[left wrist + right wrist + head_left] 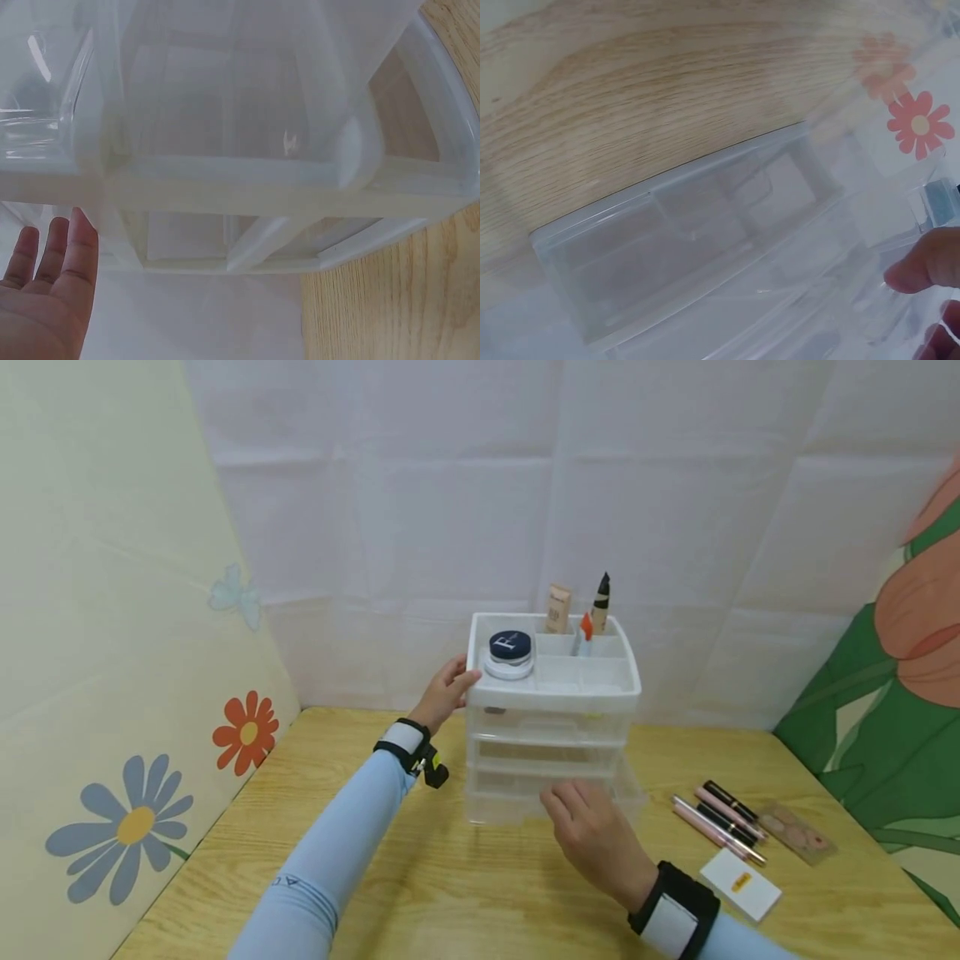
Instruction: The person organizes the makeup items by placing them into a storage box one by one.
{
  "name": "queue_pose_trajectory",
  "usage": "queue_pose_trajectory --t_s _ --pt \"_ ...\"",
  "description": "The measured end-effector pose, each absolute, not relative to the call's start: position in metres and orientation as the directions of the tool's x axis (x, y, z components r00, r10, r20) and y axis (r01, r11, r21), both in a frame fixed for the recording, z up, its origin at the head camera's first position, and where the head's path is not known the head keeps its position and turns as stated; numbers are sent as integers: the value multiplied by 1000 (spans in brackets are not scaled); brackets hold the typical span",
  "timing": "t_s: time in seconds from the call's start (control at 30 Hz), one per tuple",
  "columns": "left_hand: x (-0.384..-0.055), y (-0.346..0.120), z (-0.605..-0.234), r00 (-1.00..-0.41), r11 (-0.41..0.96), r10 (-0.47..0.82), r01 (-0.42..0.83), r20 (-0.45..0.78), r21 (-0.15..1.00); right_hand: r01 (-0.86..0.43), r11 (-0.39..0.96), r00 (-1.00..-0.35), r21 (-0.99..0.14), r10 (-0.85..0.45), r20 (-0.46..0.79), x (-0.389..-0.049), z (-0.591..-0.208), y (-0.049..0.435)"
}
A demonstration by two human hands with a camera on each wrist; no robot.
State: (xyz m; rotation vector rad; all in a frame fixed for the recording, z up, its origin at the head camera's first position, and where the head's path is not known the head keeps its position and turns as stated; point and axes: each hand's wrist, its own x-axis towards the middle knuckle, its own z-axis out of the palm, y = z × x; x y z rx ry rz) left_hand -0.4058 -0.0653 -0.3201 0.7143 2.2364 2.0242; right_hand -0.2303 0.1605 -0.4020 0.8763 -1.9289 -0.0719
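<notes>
A white plastic drawer organizer [553, 702] with clear drawers stands on the table. At its upper left side is my left hand [447, 692]; the thumb touches the rim corner. Fairly straight fingers [77, 259] rest near the frame in the left wrist view. The clear bottom drawer [506, 808] stands pulled out. My right hand [596, 835] has curled fingers at its front edge. In the right wrist view the thumb [922, 264] and fingers meet clear plastic; their exact contact is hard to see. Stacked round compacts [510, 653] sit in the top tray.
The tray's back also holds a beige tube [557, 608], a black-tipped bottle [601, 603] and an orange-capped tube [585, 631]. To the right lie several pen-shaped cosmetics [720, 822], a palette [797, 832] and a white box [741, 883]. A white cloth [420, 527] hangs behind.
</notes>
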Motion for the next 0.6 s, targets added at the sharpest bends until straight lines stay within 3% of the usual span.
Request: queue_pose_trajectory --t_s 0.6 --pt "-406 -68 -321 -895 33 346 310 281 950 -566 731 -256 381 -595 761 -209 -400 153"
